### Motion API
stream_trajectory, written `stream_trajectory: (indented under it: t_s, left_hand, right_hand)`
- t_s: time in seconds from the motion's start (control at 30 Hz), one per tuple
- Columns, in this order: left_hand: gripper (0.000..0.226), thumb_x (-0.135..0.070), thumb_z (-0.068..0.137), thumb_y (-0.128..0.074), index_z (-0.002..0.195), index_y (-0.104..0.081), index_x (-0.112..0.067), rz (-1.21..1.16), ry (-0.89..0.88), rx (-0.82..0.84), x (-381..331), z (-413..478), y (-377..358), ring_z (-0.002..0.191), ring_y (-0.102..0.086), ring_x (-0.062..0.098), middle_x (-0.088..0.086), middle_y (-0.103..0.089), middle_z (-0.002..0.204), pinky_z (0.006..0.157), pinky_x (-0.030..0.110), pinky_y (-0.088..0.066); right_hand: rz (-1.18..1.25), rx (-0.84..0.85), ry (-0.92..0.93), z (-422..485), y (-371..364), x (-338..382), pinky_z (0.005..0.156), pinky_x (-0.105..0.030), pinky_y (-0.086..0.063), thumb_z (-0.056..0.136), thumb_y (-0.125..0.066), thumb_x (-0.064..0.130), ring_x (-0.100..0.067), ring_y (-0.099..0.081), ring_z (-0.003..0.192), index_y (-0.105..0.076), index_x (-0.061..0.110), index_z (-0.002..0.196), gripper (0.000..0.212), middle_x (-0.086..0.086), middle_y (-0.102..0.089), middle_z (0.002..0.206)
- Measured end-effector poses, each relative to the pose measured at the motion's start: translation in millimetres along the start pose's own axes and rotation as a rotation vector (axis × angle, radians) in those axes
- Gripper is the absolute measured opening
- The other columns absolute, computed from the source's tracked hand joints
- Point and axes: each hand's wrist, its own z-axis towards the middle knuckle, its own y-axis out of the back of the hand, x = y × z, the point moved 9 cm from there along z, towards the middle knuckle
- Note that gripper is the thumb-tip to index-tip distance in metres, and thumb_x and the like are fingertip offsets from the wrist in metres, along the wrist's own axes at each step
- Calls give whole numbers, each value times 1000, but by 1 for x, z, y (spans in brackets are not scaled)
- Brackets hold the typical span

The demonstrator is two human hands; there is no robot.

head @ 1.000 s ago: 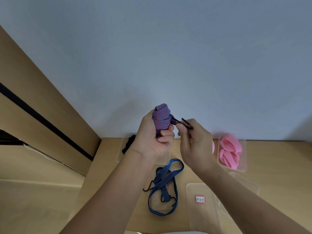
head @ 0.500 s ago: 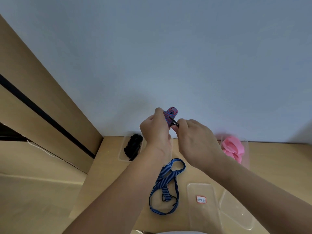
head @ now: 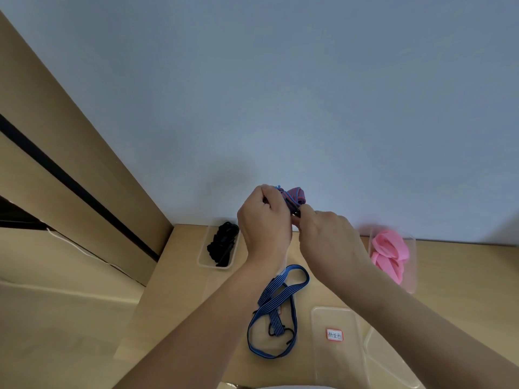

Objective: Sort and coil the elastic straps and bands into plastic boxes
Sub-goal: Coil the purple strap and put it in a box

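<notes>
Both hands are raised above the far edge of the light wooden counter (head: pixel 182 290). The left hand (head: pixel 264 220) is curled around a coiled red-and-blue striped elastic strap (head: pixel 295 193), and the right hand (head: pixel 328 237) pinches its black hook (head: pixel 296 211) just beside the coil. A blue-and-black striped elastic strap (head: pixel 276 307) lies loose mid-counter; a clear plastic box (head: pixel 200 261) at the far left corner contains black straps (head: pixel 223 244), and a second clear plastic box (head: pixel 411 276) further right along the far edge contains pink flat bands (head: pixel 389 252).

The left grip (head: pixel 264 223) holds a coiled red-and-blue strap (head: pixel 295 194) above the desk (head: pixel 455 279); the right grip (head: pixel 328 237) pinches its black hook (head: pixel 296 212). A blue strap (head: pixel 272 300) lies beneath.
</notes>
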Motion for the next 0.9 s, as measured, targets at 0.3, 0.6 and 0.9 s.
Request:
stream_trajectory:
  t_s: [0.3,0.6,0.9]
  left_hand:
    - [37,-27,96,-45,67,-53,-4,40,-70,24,-7,-4,-1,64,-48,22,0,-56,57,55,27,-36]
    - [40,-20,100,-52,61,-42,-21,53,-84,21,0,-9,6,55,-42,12,-12,-50,54,51,21,-31]
    - [48,-24,100,-51,55,-36,-26,-25,66,131,4,-13,5,49,-37,8,-15,-42,47,53,27,-32]
  right_hand:
    - [306,-270,50,-15,5,-2,44,-28,-18,82,-39,12,-34,-51,42,-53,3,71,20,-12,-63,54]
    - [267,0,-26,-9,-31,-11,70,-40,-51,93,-41,9,-31,-67,81,-54,8,92,13,-7,-74,89]
    - [1426,127,-127,-7,-21,-30,57,-32,-55,69,-91,29,-16,-71,82,-59,24,121,61,-1,-68,117]
